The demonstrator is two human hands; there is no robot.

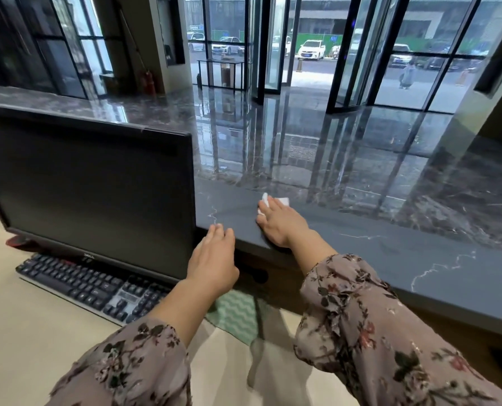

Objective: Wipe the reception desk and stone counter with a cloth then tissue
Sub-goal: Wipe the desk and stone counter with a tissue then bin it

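R hand [279,227] is pressing a white tissue [285,200] onto the stone counter [390,259]. It's sitting on the matte grey strip, right where the glossy top begins. Fingers are lying straight-ish and close together over the tissue, not curling round it, w/ the thumb sticking out to the left. Tissue is poking out past the fingertips and by the thumb; the rest is hidden under the hand.

L hand [211,259] is holding nothing. Fingers are straight and together, tips touching the near edge of the grey strip, just beside the monitor's [91,183] right edge. The two hands are near each other, not touching.

Green zigzag-pattern cloth [235,315] is lying on the beige reception desk [24,332] below the counter edge. It's showing between the two forearms and neither hand is touching it. L forearm is covering part of it.

Monitor is standing on the desk w/ its screen dark. Black keyboard [83,285] is lying in front of it, partly under its lower edge. Red object [17,241] is showing by the monitor's bottom-left corner, can't tell what. Both arms are wearing floral sleeves [375,332].

Glass doors [273,54] are standing beyond the counter and reflecting in the glossy top. Parked cars [311,49] are showing outside.
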